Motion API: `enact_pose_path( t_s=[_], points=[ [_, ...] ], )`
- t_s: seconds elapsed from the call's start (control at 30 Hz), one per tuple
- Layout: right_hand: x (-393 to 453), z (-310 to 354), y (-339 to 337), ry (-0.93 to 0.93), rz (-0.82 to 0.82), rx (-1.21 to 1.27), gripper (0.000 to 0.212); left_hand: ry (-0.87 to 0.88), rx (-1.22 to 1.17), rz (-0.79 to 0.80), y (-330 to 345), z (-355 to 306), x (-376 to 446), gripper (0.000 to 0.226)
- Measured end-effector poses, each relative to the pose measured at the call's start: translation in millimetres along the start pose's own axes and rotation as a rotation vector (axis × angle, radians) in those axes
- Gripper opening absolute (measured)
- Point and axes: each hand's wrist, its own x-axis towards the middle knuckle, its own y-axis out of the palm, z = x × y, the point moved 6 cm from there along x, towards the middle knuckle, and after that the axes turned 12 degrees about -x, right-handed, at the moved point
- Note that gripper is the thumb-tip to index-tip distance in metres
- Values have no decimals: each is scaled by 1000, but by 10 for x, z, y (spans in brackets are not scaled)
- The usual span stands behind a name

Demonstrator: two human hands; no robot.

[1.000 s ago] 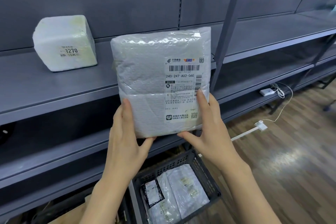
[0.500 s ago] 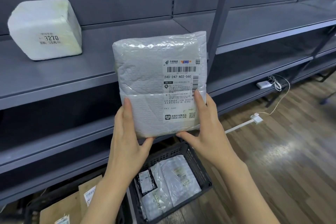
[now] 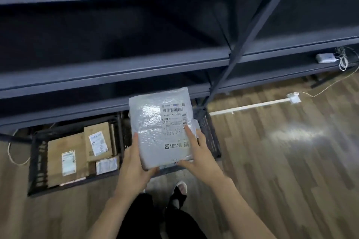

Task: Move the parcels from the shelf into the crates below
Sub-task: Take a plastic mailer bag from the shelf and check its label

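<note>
**A:** What has changed since a moment ago?

**B:** The bubble-wrapped parcel (image 3: 162, 126) was held up level with the upper shelf; now it is down low, in front of the lowest shelf edge and over the right crate (image 3: 210, 137). The view has tipped downward too, so the white block that sat on the upper shelf is out of sight.

**A:** How is the parcel held?

**B:** By both hands, label side up. The left hand (image 3: 136, 163) grips its lower left corner, thumb lying up along the left edge and fingers curled underneath. The right hand (image 3: 200, 155) grips the lower right corner, one finger stretched over the printed label and the thumb along the bottom edge.

**A:** Is it touching the crate?

**B:** I cannot tell; it covers most of that crate, and only the mesh wall on the right side and a strip of the front rim show.

**A:** And next to it?

**B:** The left crate (image 3: 37, 161) sits just beside the right one, half under the lowest shelf (image 3: 77, 112). It holds brown cardboard parcels (image 3: 81, 153) with white labels, lying flat and close together, and a small pale packet (image 3: 106, 165) near its front right corner.

**A:** Anything further out?

**B:** Below the hands, black trousers and a shoe (image 3: 179, 190) on the wooden floor (image 3: 281, 170). To the right, a white cable strip (image 3: 252, 105) runs across the floor to a small white box, and a white adapter (image 3: 326, 58) with coiled cord sits on a shelf at the right edge.
</note>
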Motion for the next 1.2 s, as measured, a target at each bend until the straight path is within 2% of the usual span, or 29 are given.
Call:
enact_pose_path(
  t_s=[0.13, 0.2, 0.37, 0.47, 0.63, 0.77, 0.93, 1.1, 1.2],
  points=[
    [-16, -441, 752, 131, 200, 26, 108, -262, 84, 87, 265, 820, -181, 123],
    [1, -638, 1041, 178, 259, 34, 110, -323, 85, 143, 401, 1110, -159, 124],
    [213, -1102, 1575, 293, 350, 27, 112, -381, 128, 221, 720, 1769, 91, 129],
    [449, -1377, 1875, 329, 386, -10, 112, -420, 52, 263, 964, 2269, 297, 134],
    [930, -1864, 2414, 312, 432, -105, 108, -448, 22, 275, 1310, 2977, 688, 122],
    [1377, -2208, 2943, 301, 437, -190, 111, -439, 59, 226, 1578, 3618, 1004, 106],
    [1716, -2495, 3537, 322, 469, -249, 111, -496, 74, 175, 1759, 4263, 1227, 110],
    [1915, -2732, 4088, 306, 508, -348, 97, -534, 124, 176, 1975, 4769, 1268, 112],
    [2014, -2824, 4283, 300, 544, -378, 101, -602, 129, 193, 2057, 4963, 1339, 108]
  ],
)
